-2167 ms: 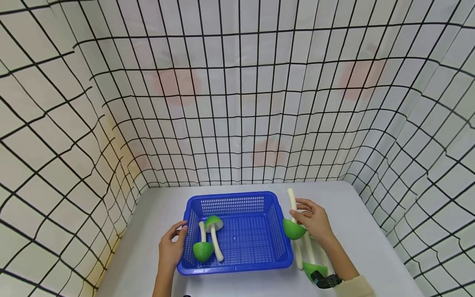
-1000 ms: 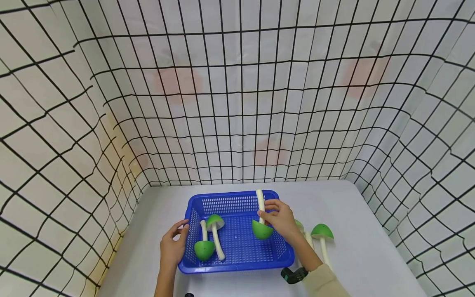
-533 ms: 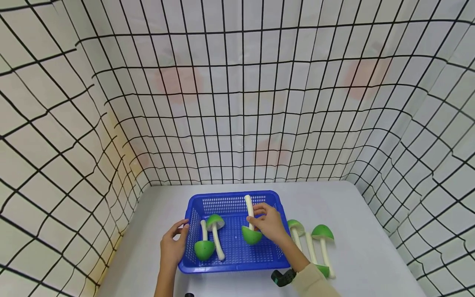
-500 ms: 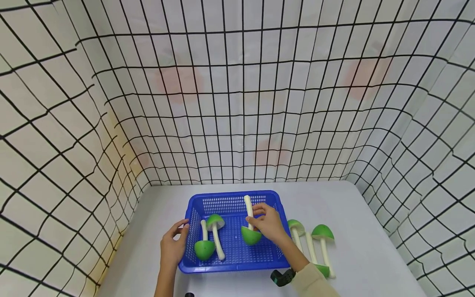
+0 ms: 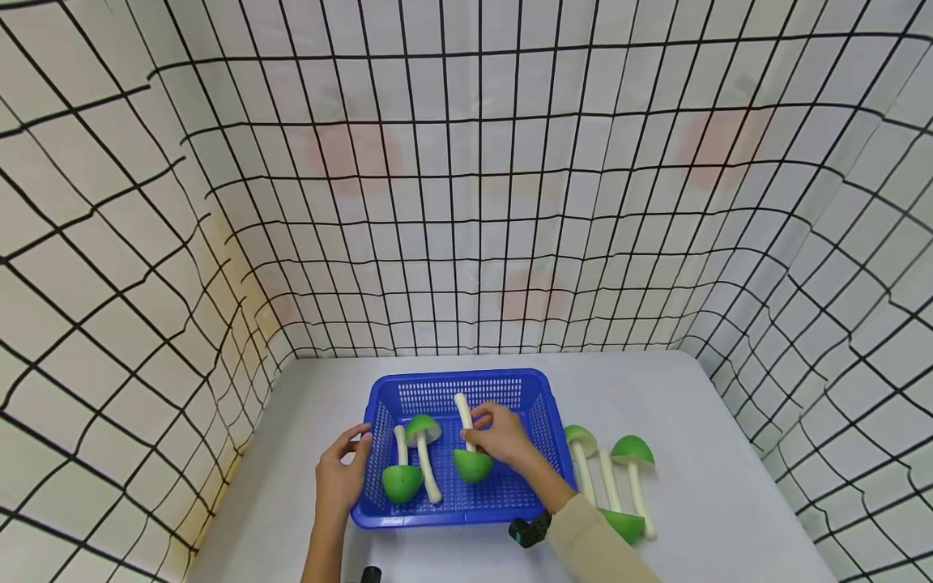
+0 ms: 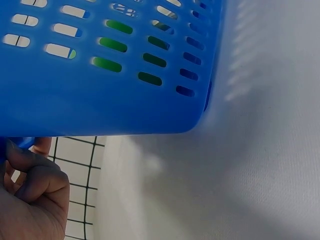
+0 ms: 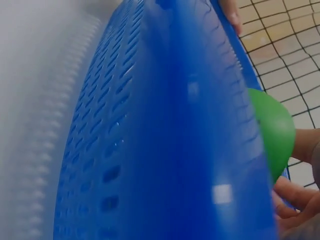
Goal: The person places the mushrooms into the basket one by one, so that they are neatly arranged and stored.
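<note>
A blue plastic basket [image 5: 452, 518] stands on the white table. My left hand [image 5: 341, 478] grips its left rim, thumb and fingers curled at the edge in the left wrist view. My right hand [image 5: 499, 436] pinches the white stem of a toy mushroom [image 5: 472, 466] over the basket's middle, green cap down, stem pointing up. In the right wrist view the green cap [image 7: 274, 131] shows past the basket wall. Two more mushrooms lie in the basket's left part, one with its cap [image 5: 402, 484] toward me, the other with its cap [image 5: 423, 429] away.
Right of the basket, three mushrooms lie side by side on the table: one cap [image 5: 632, 450] far, another cap [image 5: 623, 525] near and partly behind the sleeve, a third [image 5: 581, 439] by the basket wall. Black netting [image 5: 477, 219] over white cloth surrounds the table.
The right hand has carried the mushroom left from beside the basket to over its middle, and slightly lower in the last half second. The left hand stays at the left rim.
</note>
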The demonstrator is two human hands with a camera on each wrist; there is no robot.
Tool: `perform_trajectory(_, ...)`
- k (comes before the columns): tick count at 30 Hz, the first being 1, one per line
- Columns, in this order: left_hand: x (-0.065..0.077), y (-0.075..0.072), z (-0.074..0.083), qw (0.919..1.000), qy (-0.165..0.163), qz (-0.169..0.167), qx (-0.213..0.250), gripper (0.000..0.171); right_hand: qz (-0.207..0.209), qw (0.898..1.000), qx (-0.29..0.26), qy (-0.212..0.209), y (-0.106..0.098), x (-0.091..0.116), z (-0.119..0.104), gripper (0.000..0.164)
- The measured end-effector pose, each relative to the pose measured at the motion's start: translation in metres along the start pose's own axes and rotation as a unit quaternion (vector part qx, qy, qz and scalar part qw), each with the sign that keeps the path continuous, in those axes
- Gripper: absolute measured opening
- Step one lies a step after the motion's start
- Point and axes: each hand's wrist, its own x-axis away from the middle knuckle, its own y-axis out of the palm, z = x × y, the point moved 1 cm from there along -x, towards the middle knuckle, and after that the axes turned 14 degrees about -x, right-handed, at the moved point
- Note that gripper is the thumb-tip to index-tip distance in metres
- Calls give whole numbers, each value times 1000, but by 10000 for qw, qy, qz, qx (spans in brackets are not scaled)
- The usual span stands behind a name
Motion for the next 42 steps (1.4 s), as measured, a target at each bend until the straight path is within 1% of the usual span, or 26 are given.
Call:
perform_trajectory(5, 0, -1, 1, 10000, -7, -38, 17, 37, -198, 9993, 258, 193, 10, -4, -1, 39)
perform_trajectory(9, -1, 0, 1, 9999, -5, -120, 18, 38, -313, 9984, 256, 405, 17, -3, -1, 39)
perform_trajectory(12, -1, 2, 0, 9999, -8, -147, 31, 38, -424, 9975, 260, 503, 21, -2, 3, 39)
perform_trajectory(19, -1, 2, -1, 9999, 59, -130, 75, 40, -430, 9976, 188, 506, 27, 2, 14, 39)
perform_trajectory(23, -1, 2, -1, 9999, 91, -112, 78, 39, -543, 9974, 52, 476, 31, 3, 16, 37)
perform_trajectory(28, -2, 2, -2, 9998, 150, -82, 58, 38, -561, 9969, 8, 557, 33, 3, 18, 37)
perform_trajectory(31, -2, 1, -2, 9998, 154, -74, 34, 37, -549, 9965, 153, 613, 35, 3, 20, 37)
perform_trajectory(36, -2, -1, 0, 9998, 210, -49, 42, 36, -511, 9951, 578, 618, 36, 2, 21, 37)
perform_trajectory(39, -2, -2, 0, 9998, 186, -66, 45, 36, -517, 9949, 598, 626, 37, 1, 21, 39)
perform_trajectory(42, -2, -3, -1, 9998, 130, -125, 5, 36, -626, 9944, 573, 637, 38, 1, 21, 40)
